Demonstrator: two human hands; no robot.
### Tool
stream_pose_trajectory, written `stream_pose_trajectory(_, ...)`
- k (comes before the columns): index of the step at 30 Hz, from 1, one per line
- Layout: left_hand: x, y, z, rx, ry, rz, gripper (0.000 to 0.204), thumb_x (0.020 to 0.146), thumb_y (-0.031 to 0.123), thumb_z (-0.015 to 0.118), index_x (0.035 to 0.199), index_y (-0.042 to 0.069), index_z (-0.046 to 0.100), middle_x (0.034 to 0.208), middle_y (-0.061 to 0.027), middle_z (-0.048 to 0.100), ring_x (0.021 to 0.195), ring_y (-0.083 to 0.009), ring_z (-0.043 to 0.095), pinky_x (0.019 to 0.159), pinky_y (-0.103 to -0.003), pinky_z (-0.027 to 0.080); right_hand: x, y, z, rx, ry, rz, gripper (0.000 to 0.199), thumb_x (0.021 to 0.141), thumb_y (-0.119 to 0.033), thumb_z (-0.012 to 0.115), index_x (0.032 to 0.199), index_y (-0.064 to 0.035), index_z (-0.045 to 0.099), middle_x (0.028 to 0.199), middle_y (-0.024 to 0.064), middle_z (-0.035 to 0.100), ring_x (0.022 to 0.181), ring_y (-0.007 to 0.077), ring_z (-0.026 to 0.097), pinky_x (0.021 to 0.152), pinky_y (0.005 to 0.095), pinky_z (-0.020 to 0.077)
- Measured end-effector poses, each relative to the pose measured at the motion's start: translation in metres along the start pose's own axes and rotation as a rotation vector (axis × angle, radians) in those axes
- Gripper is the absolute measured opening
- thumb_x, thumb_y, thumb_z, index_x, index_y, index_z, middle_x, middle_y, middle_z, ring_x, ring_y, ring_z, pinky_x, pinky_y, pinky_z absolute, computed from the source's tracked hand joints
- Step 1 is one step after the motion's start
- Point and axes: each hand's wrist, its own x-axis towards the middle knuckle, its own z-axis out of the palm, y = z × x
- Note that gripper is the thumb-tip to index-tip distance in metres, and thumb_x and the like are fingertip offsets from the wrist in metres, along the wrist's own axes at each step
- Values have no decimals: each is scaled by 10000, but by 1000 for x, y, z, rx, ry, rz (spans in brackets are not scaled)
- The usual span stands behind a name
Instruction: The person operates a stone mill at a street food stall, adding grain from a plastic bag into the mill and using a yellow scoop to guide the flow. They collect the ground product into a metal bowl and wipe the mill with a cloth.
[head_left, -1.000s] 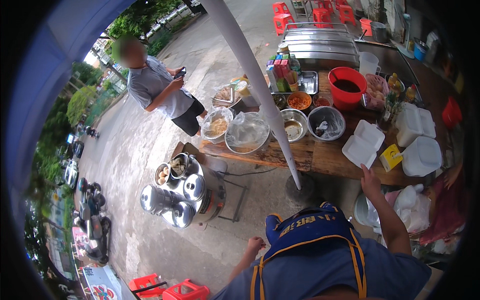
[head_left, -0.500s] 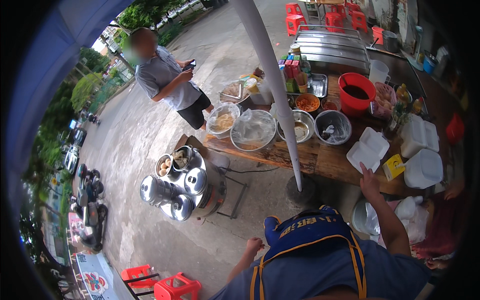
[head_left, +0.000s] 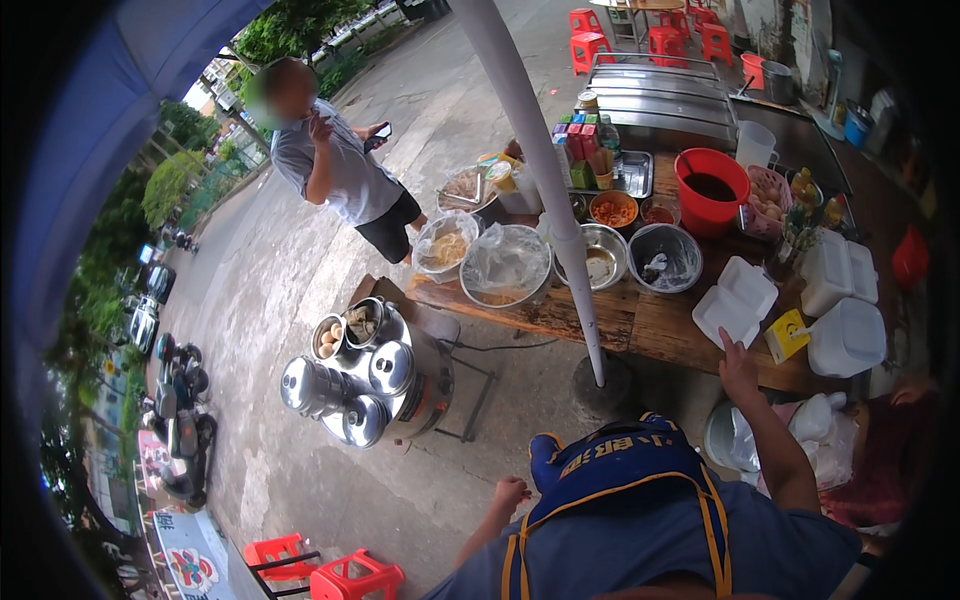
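Observation:
My right hand reaches to the near edge of the wooden table. Its index finger is stretched out at the rim of an opened white foam takeaway box, which lies unfolded; whether the fingertip touches it I cannot tell. Beside the box lies a small yellow carton. White foam boxes stand to its right. My left hand hangs low at the left of my blue apron, fingers curled in, with nothing visible in them.
A pole rises before the table. Bag-lined bowls and a red bucket of dark liquid stand on it. Left is a round steamer stand with lidded pots. A person stands beyond; red stools are lower left.
The person across has raised one hand toward the head and holds the phone in the other. My hands and the box have hardly moved.

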Motion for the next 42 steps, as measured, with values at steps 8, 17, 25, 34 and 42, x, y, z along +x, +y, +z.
stream_pose_trajectory(8,8,-12,-2,-34,-14,-9,164,861,51,594,1009,-6,634,780,-135,677,628,-224,688,497,-320,571,-3,-1,4,35,18,-32,796,818,-15,623,1532,-184,314,1040,208,554,896,414,587,761,499,495)
stream_pose_trajectory(17,-3,-7,3,24,4,-12,146,876,58,614,1005,-9,631,783,-130,673,644,-225,692,506,-322,575,-3,-5,1,64,3,-26,808,816,-14,629,1536,-188,306,1044,209,556,901,417,590,770,510,495)
stream_pose_trajectory(25,-20,11,9,80,44,10,137,870,52,605,983,-15,643,787,-135,676,636,-228,690,507,-324,580,-2,-5,1,44,0,-17,824,815,-17,644,1541,-193,297,1033,209,559,896,416,600,776,508,502)
stream_pose_trajectory(34,-25,19,10,134,47,26,147,865,62,601,985,-14,640,783,-132,677,633,-225,691,507,-322,577,-3,-7,0,13,1,-1,833,813,-26,653,1544,-194,289,1004,198,557,886,403,605,773,506,512)
stream_pose_trajectory(42,-14,6,8,153,66,3,157,829,126,666,916,1,702,782,-85,696,700,-167,688,609,-302,556,-5,-5,1,0,-14,-10,848,822,-41,648,1557,-204,257,1012,191,560,891,393,610,779,497,518)
